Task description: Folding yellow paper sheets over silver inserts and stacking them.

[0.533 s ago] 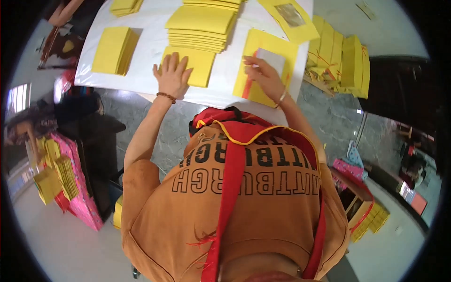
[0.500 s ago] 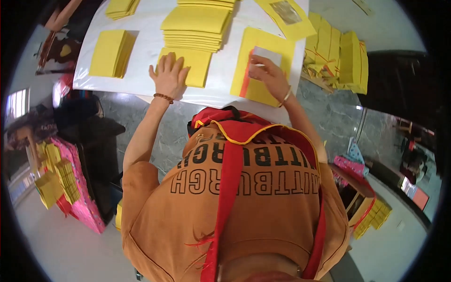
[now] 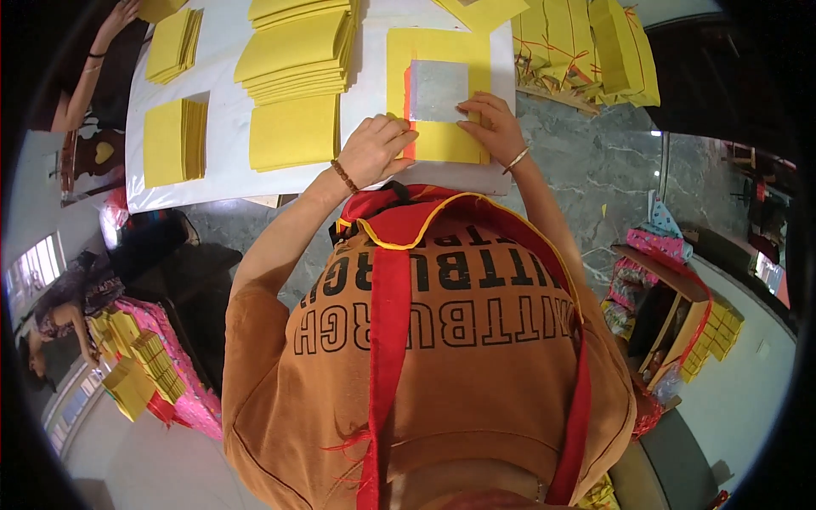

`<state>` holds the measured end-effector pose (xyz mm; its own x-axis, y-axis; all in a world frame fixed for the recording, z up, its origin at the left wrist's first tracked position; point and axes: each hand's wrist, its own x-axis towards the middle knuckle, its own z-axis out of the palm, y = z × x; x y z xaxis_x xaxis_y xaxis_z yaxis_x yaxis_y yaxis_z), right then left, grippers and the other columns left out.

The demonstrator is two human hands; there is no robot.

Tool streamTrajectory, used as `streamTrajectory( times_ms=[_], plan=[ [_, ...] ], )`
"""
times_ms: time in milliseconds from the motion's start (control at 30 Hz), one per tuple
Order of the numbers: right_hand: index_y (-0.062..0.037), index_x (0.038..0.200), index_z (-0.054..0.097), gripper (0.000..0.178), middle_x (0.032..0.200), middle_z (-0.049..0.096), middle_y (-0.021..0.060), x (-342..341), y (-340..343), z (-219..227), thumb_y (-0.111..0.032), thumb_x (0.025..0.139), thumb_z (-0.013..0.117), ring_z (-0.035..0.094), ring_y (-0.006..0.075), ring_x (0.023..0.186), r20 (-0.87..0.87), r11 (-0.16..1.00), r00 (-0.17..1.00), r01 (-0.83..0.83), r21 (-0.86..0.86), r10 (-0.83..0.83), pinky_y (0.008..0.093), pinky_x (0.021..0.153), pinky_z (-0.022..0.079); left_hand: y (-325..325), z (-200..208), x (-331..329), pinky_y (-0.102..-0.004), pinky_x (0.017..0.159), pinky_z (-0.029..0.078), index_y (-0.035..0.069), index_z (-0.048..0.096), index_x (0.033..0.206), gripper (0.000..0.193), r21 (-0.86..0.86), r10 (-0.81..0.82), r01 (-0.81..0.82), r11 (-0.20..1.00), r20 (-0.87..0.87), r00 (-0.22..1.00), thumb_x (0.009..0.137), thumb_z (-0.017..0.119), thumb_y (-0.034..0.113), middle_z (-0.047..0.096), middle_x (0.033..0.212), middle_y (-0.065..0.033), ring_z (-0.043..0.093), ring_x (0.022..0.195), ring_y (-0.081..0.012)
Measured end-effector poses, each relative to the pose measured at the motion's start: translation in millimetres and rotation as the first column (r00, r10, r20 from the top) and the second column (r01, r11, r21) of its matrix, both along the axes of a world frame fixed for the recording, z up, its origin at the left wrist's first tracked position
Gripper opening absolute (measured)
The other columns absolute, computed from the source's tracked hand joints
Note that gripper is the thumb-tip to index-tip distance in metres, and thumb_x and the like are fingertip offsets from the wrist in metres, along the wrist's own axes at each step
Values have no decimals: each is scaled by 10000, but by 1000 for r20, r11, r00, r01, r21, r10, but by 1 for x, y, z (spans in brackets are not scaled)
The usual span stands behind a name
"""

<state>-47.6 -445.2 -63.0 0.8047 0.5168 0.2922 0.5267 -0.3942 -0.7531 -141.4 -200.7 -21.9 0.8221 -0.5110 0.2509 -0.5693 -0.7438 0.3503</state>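
Observation:
A yellow paper sheet (image 3: 446, 47) lies flat at the right of the white table. On it are a silver-grey square (image 3: 440, 89) and an orange-red strip (image 3: 408, 102) along the square's left edge. My left hand (image 3: 374, 151) touches the sheet's lower left part by the strip, fingers bent, thumb apart from them, nothing visible in its grasp. At the square's lower right corner rests my right hand (image 3: 497, 129), thumb and fingers spread. Left of my left hand lies a folded yellow paper stack (image 3: 295, 132), below a taller fanned stack (image 3: 293, 55).
Smaller yellow stacks (image 3: 174, 140) stand at the table's left. Another person's arm (image 3: 81, 85) reaches in at the upper left. Beyond the right edge are yellow paper bundles with red cords (image 3: 625, 55). A person by a pink-covered surface (image 3: 183, 374) is at the lower left.
My left hand has left the folded yellow stack and moved right to the sheet's strip. My right hand has come down onto the silver-grey square's right edge. The view has shifted.

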Motion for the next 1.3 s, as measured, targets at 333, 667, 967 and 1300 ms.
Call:
streamTrajectory(
  times_ms=[333,667,967,1300],
  plan=[
    [-39,957,651,332,1030,585,89,5,-6,-22,-252,943,396,482,241,1083,-376,946,926,90,311,35,335,960,349,7,16,21,-330,624,480,17,643,878,171,-293,100,-307,906,-555,826,823,615,176,641,822,-132,608,706,-259],
    [-24,969,633,426,1071,565,119,5,-5,-17,-282,969,295,458,240,1102,-353,960,935,74,272,28,329,980,317,15,11,29,-284,585,436,-7,627,907,213,-291,122,-485,825,-746,655,854,591,196,597,695,-80,521,621,-125],
    [-6,1129,559,387,1165,520,129,0,-7,-23,-300,880,522,413,257,1164,-433,897,899,130,422,73,338,995,315,20,-11,33,-225,508,387,17,632,907,215,-415,27,-569,710,-791,611,873,565,218,531,641,12,455,568,-60],
    [-94,1194,533,508,1259,476,127,8,-13,-17,-212,722,681,377,281,1210,-370,976,916,-86,199,156,351,1022,296,22,-3,35,-220,571,440,24,636,937,236,-415,-36,-552,723,-821,570,873,552,235,592,735,-1,508,627,-67]
  ],
)
